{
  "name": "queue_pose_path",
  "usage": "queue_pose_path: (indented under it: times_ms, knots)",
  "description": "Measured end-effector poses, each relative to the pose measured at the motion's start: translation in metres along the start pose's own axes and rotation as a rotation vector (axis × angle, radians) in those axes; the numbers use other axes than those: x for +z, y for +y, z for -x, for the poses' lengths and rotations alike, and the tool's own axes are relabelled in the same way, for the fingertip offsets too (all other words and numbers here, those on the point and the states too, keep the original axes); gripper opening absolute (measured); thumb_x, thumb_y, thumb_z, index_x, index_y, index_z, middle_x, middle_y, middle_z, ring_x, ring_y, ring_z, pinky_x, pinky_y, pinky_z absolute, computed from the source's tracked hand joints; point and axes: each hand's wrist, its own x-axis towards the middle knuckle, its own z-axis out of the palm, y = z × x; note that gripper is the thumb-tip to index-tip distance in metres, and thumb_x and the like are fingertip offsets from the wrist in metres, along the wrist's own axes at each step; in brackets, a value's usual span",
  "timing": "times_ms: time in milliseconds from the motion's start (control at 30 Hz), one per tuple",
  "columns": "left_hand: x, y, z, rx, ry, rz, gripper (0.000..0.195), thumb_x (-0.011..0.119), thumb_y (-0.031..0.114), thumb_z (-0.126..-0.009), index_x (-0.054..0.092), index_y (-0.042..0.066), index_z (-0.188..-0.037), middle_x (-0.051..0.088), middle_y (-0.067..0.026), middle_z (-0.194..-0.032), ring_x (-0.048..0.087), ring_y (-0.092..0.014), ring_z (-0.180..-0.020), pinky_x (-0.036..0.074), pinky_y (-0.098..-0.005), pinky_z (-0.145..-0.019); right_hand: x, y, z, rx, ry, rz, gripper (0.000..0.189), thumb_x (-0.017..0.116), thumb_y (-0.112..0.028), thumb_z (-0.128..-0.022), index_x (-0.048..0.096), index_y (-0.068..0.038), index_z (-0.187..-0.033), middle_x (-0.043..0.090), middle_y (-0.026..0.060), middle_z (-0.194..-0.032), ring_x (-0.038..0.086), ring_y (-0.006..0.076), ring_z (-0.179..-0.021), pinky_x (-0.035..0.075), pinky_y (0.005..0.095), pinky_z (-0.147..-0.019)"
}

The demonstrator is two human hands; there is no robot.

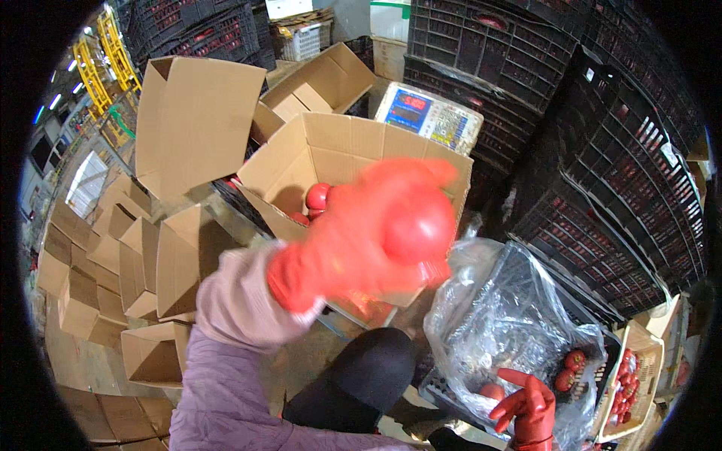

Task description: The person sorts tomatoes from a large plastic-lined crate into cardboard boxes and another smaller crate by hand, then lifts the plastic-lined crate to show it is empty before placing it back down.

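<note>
Red rubber gloves cover both hands. My left hand (350, 237), blurred, is closed around a round red fruit (420, 228), which looks like a tomato, in front of an open cardboard box (344, 138). More red tomatoes (319, 196) lie inside that box; its right part is hidden behind the glove. At the lower right, my right hand (524, 400) has its fingers apart over a black plastic crate (437, 392) lined with clear plastic film (479, 315). Several tomatoes (566, 379) lie in this crate, one close to the right fingertips.
A digital scale (431, 118) stands behind the box. Stacked black crates (586, 225) rise at the right. Open empty cartons (183, 259) cover the left side, with a larger carton (203, 121) above them. A beige basket (648, 389) of tomatoes stands at the lower right.
</note>
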Motion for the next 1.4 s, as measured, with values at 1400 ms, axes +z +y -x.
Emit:
queue_pose_path:
  times_ms: [1400]
  knots:
    - [-0.047, -0.078, -0.066, -0.577, -0.677, -0.277, 0.048, 0.058, 0.02, -0.086, 0.048, 0.008, -0.132, 0.062, -0.0125, -0.115, 0.062, -0.018, -0.092, 0.051, -0.0319, -0.079, -0.004, 0.03, -0.044, 0.059, 0.076, -0.057, 0.042, 0.048, -0.034, -0.098, 0.057, 0.0, -0.123, 0.069, 0.0126, -0.088, 0.066, 0.0175, -0.07, 0.052, 0.0276, -0.064]
